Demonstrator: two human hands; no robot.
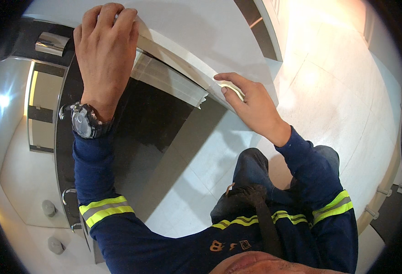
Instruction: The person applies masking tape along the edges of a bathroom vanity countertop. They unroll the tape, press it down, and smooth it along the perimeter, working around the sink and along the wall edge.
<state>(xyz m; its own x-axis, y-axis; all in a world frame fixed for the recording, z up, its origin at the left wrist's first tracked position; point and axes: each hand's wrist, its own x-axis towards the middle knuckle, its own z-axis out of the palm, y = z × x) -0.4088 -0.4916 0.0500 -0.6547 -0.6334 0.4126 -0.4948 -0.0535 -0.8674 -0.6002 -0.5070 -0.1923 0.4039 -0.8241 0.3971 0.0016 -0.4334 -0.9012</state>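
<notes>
My left hand (104,48) lies high on the left, its fingers bent over the edge of a broad white panel (196,27); its fingertips are hidden. My right hand (258,105) is at the same panel's near edge, farther right, thumb and forefinger curved around a thin, pale yellowish strip (234,90) whose kind I cannot make out. Between the hands, a band of translucent tape or film (166,77) with a ragged end runs just under the panel's edge. Below it is a glossy dark surface (148,116).
A dark frame with a shiny metal fitting (52,43) stands at the left, with a curved metal handle (68,196) lower down. Pale floor tiles (324,91) stretch off to the right. My knees (253,166) are close below my right hand. Two grey round knobs (49,208) show at the lower left.
</notes>
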